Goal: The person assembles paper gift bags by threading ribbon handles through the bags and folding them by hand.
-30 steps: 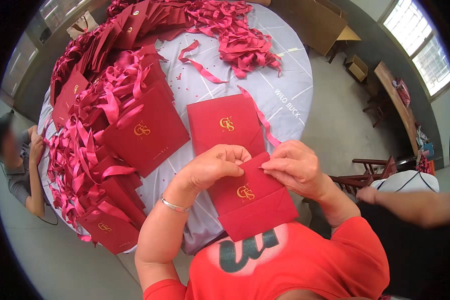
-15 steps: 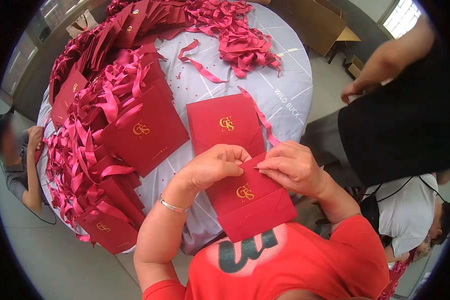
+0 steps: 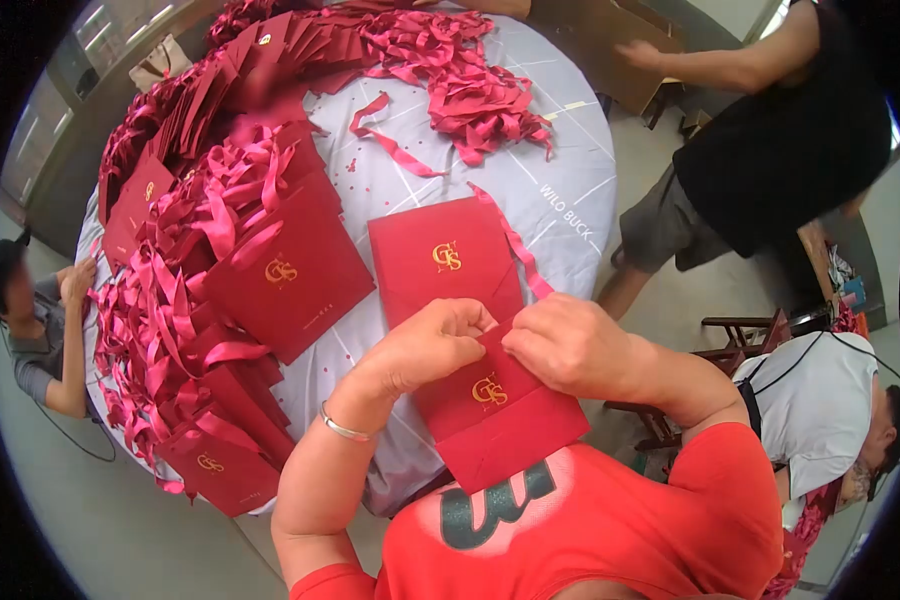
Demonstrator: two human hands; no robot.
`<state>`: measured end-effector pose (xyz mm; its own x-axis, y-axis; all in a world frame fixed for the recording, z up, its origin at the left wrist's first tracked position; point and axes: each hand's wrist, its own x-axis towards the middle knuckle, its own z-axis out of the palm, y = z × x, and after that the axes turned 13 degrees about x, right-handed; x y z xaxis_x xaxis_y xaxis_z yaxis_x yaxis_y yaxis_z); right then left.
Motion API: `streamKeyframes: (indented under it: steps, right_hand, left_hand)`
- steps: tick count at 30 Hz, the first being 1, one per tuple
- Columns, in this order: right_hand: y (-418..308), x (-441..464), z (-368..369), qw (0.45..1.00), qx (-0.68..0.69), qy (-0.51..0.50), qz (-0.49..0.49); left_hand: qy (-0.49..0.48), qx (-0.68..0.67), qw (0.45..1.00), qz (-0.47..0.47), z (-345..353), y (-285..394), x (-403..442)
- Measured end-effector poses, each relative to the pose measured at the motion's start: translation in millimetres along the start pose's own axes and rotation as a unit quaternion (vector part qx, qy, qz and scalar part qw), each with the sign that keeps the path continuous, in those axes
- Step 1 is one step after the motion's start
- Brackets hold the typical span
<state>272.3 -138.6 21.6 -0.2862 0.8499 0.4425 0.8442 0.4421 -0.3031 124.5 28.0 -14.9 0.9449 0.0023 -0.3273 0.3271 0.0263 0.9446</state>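
Observation:
A red paper bag (image 3: pixel 525 412) with a gold monogram lies against my shirt, its folded bottom toward me. My left hand (image 3: pixel 435 342), a silver bangle on its wrist, pinches the bag's far edge. Beside it, my right hand (image 3: pixel 567 345) is closed at the same edge, fingertips pressed together; whether a ribbon end is between them is hidden. Beyond my hands lies another flat red bag (image 3: pixel 440 225) on the table. A pink ribbon (image 3: pixel 515 245) runs along that bag's right side down to my right hand.
Stacked red bags with ribbons (image 3: pixel 295 270) fill the table's left side. Loose pink ribbons (image 3: pixel 485 100) heap at the far edge of the round, cloth-covered table (image 3: pixel 560 160). One person (image 3: pixel 35 330) sits at left; a person in black (image 3: pixel 780 150) and another in white (image 3: pixel 820 400) are at right.
My right hand has turned, its knuckles now more upward, and still grips the bag's edge. The person in black has moved away toward the back, one arm stretched out to the left.

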Motion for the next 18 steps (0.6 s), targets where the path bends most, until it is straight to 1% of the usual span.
streamKeyframes:
  steps: [1, 2, 3, 4, 6, 7, 8, 9, 10, 11, 12, 13, 14, 15, 16, 18]
  right_hand:
    - [-1.5, 1.3, -3.2, 0.999, -0.019, -0.049, 0.005]
    - [-0.3, 1.0, -0.9, 0.999, -0.017, -0.048, 0.005]
    - [2.3, -0.4, 4.5, 0.999, 0.036, -0.027, 0.025]
    - [6.3, -1.9, 8.7, 0.996, 0.082, -0.001, 0.046]
    - [9.7, -0.5, 13.8, 0.991, 0.113, 0.031, 0.062]
    - [6.4, -3.0, 18.9, 0.992, 0.082, 0.009, 0.097]
    - [4.1, -3.8, 25.0, 0.996, 0.032, 0.002, 0.078]
    - [-0.2, -3.7, 23.7, 0.994, 0.036, 0.012, 0.099]
    - [-4.6, -1.2, 22.4, 0.992, 0.045, 0.019, 0.118]
    - [-4.2, 0.4, 19.5, 0.980, 0.091, 0.028, 0.173]
    - [-1.5, 2.0, 13.6, 0.981, 0.084, 0.033, 0.172]
    - [2.6, 3.8, 7.5, 0.966, 0.150, 0.026, 0.208]
    - [5.7, 4.8, 3.2, 0.945, 0.217, 0.017, 0.244]
    - [8.6, 2.9, 8.1, 0.957, 0.205, 0.049, 0.200]
    - [8.0, 2.0, 8.9, 0.958, 0.202, 0.050, 0.198]
    - [4.8, 0.5, 10.8, 0.945, 0.255, 0.045, 0.199]
  left_hand:
    - [0.027, 0.042, 0.998, 0.038, 0.4, -6.2, 0.6]
    - [0.048, 0.088, 0.991, 0.087, 0.2, -11.7, 3.8]
    - [0.060, 0.104, 0.988, 0.098, -0.4, -16.7, 4.4]
    - [0.056, 0.086, 0.990, 0.101, -0.7, -20.8, 6.0]
    - [0.044, 0.044, 0.996, 0.068, 1.2, -6.3, 0.2]
    - [0.057, 0.044, 0.996, 0.053, 2.9, -7.9, 1.1]
    - [0.053, 0.061, 0.996, 0.032, 1.7, -6.5, 1.7]
    - [0.055, 0.075, 0.996, 0.004, 0.2, -4.5, 1.2]
    - [0.048, 0.057, 0.997, 0.007, -0.2, -3.2, -0.4]
    - [0.044, 0.037, 0.998, 0.007, 0.6, -0.7, -0.8]
    - [0.054, 0.039, 0.998, 0.023, 4.1, 3.0, -1.9]
    - [0.052, 0.044, 0.997, 0.030, 3.4, 3.8, -1.5]
    - [0.056, 0.048, 0.997, 0.009, 3.4, 3.7, -1.8]
    - [0.062, 0.051, 0.997, -0.014, 3.6, 4.2, -2.0]
    - [0.063, 0.053, 0.997, -0.011, 3.6, 5.8, -2.4]
    - [0.050, 0.048, 0.997, 0.013, 3.5, 7.7, -6.5]
